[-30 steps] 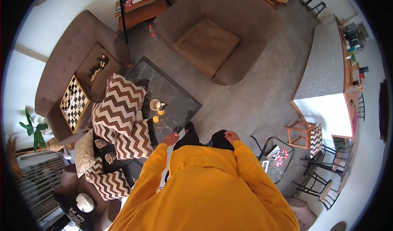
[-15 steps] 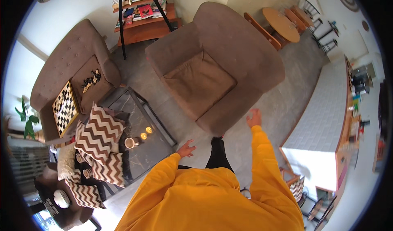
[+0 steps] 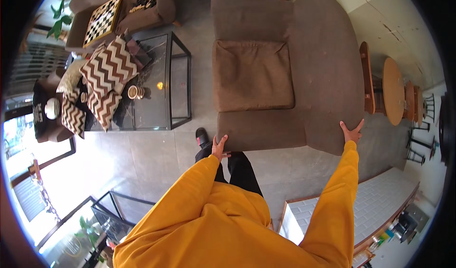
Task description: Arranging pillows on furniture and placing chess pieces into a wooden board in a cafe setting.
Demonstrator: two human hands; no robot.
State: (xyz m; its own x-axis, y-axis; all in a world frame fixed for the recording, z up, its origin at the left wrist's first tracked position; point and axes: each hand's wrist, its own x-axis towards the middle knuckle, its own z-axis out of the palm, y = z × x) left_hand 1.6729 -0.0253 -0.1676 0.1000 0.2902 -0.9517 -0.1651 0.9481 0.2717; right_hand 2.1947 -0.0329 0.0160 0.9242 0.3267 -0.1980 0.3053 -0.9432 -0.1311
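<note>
Grey tiled floor (image 3: 154,156), brown upholstered armchair (image 3: 254,78) just beyond left grip (image 3: 218,148), fingers apart at armrest (image 3: 261,131) corner; right grip (image 3: 352,133) splayed wide on backrest (image 3: 325,63) edge. Shallow contact might slip; uneven force might swing it into marble-topped counter (image 3: 169,92) left of grips.

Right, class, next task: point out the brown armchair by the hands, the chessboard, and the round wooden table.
Brown armchair (image 3: 275,75): head view, on its seat cushion.
Chessboard (image 3: 103,20): head view, middle of its checkered surface.
Round wooden table (image 3: 394,91): head view, middle of its tabletop.
</note>
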